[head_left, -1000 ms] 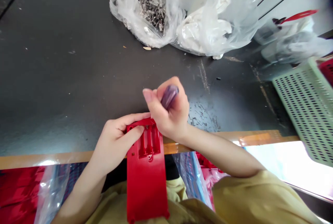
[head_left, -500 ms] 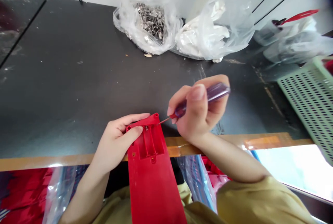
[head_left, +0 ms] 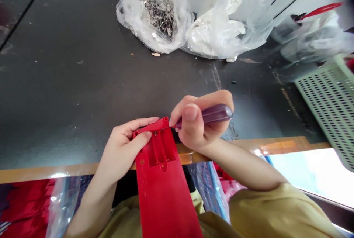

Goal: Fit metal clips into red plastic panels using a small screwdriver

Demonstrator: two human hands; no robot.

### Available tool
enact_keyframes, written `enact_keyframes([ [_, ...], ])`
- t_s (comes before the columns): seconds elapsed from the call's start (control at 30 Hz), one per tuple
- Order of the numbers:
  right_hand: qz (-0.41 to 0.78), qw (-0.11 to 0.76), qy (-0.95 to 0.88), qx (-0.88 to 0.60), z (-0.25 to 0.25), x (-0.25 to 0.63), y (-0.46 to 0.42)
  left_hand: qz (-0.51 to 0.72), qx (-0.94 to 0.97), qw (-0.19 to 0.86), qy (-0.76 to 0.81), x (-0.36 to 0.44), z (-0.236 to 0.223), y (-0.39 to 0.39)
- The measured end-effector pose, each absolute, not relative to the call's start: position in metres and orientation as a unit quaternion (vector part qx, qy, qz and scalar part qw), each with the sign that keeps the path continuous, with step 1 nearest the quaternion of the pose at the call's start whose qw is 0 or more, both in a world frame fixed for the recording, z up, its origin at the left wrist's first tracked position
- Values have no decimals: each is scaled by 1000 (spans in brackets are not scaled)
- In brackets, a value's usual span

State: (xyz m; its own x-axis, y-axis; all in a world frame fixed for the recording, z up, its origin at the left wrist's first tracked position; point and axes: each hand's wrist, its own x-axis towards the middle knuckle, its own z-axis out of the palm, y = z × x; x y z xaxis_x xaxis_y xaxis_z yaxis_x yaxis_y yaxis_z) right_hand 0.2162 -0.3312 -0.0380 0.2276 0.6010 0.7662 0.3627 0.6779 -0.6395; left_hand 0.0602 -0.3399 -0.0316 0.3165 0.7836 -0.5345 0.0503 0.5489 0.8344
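Observation:
A long red plastic panel with a battery compartment at its far end leans over the table's front edge toward my lap. My left hand grips the panel's far left corner, thumb on top. My right hand is closed round a purple-handled screwdriver, held nearly level. Its thin metal tip points left into the compartment's far end, beside a small spring.
The dark table carries a clear bag of small metal parts and a bag of white pieces at the back. A green perforated basket stands at the right. Red items in plastic bags lie below the table edge.
My right hand swung out to the right with the screwdriver, then came back left, so its tip now reaches into the compartment's end. My left hand has kept its hold on the panel.

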Motion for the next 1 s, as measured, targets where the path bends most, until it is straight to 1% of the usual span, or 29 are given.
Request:
enact_keyframes([
  [0.13,72,672,-606,-420,-40,213,-330,267,400,710,514,59,-33,-339],
  [0.43,152,687,-584,-405,-42,214,-322,278,403,713,501,58,-37,-337],
  [0.6,136,707,-582,-377,-42,212,-319,277,405,706,511,60,-34,-339],
  [0.87,134,682,-610,-381,-38,214,-322,277,420,702,504,59,-37,-340],
  [1.0,128,683,-611,-379,-38,212,-325,273,414,700,514,59,-35,-341],
])
